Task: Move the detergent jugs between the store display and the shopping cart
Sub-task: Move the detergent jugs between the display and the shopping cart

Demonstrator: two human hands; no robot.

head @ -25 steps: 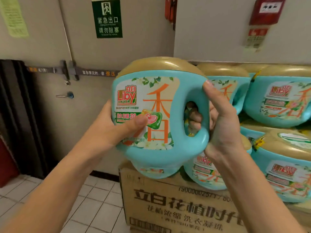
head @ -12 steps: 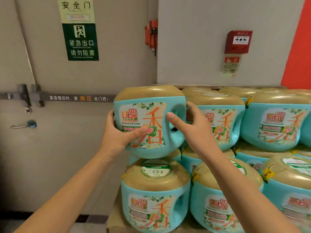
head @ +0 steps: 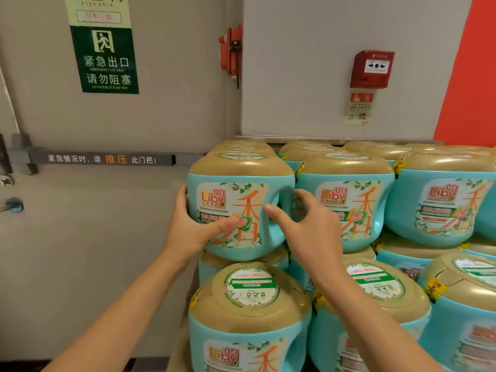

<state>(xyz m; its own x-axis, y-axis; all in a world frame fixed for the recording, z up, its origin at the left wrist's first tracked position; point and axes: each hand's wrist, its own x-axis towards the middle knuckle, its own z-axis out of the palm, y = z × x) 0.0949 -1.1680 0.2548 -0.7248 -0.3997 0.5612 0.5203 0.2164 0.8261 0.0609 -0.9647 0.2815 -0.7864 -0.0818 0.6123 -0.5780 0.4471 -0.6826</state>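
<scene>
A teal detergent jug point(head: 228, 200) with a gold lid and a Liby label stands upright at the top left corner of the store display, on a lower jug point(head: 249, 304). My left hand point(head: 188, 226) grips its left side, thumb pressed across the front label. My right hand point(head: 306, 226) holds the jug's handle point(head: 279, 210), thumb on the handle's front and fingers curled into the gap beside the neighbouring jug point(head: 349, 200). Several identical jugs fill the display in stacked rows to the right. No shopping cart is in view.
Left of the display is a grey emergency exit door with a push bar point(head: 107, 159) and a green exit sign point(head: 104, 59). A red fire alarm box point(head: 371, 69) hangs on the wall above the jugs. A red wall panel point(head: 472, 76) is at far right.
Both hands carried the jug away from me and up to the display's top row, where it now sits level beside the others. My right fingers have drawn partly out of the handle.
</scene>
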